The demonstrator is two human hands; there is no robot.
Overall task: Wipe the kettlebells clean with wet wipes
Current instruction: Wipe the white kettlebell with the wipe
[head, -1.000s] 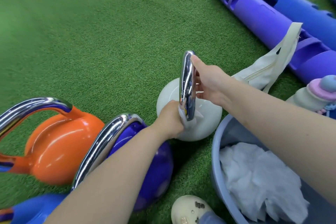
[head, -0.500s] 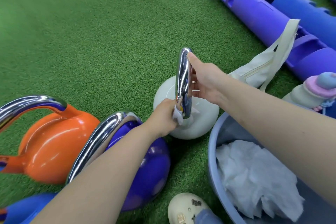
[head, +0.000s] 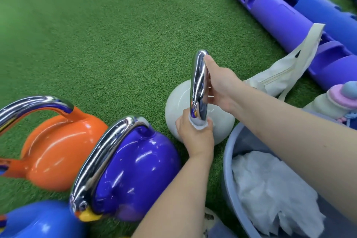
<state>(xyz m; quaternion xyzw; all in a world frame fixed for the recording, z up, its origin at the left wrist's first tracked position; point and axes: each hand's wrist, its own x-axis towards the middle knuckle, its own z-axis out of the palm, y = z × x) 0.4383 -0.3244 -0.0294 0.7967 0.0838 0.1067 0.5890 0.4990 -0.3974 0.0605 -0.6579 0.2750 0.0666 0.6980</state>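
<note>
A wipe (head: 199, 124) is gripped in the left hand (head: 197, 137) around the base of the chrome handle (head: 199, 83). The handle's upper part is held by the right hand (head: 220, 85), steadying the white kettlebell (head: 179, 106) on the turf (head: 96, 35). Crumpled wipes (head: 270, 195) are contained in the basin (head: 229, 162), nearer right.

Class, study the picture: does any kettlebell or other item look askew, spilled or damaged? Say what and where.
Nothing is spilled or visibly damaged. The purple kettlebell and orange kettlebell seem to lean with handles slanting left, unlike the white kettlebell, whose handle the right hand holds upright.
</note>
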